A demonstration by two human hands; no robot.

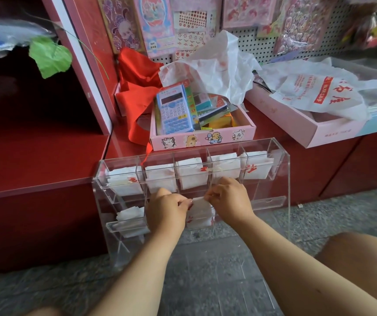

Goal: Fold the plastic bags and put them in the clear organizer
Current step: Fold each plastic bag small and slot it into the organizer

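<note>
A clear acrylic organizer stands on the floor against a red counter. Its upper row holds several folded white bags, such as one folded bag in the middle. The lower row has a folded bundle at the left. My left hand and my right hand pinch the top corners of a folded white bag with red print, which sits in a lower middle compartment. Loose unfolded bags lie behind: a crumpled white bag and a printed white bag.
A pink box holding a blue calculator sits right behind the organizer. A red bag lies to its left. A long pink tray is at the right. Grey stone floor lies below, with my knee at the right.
</note>
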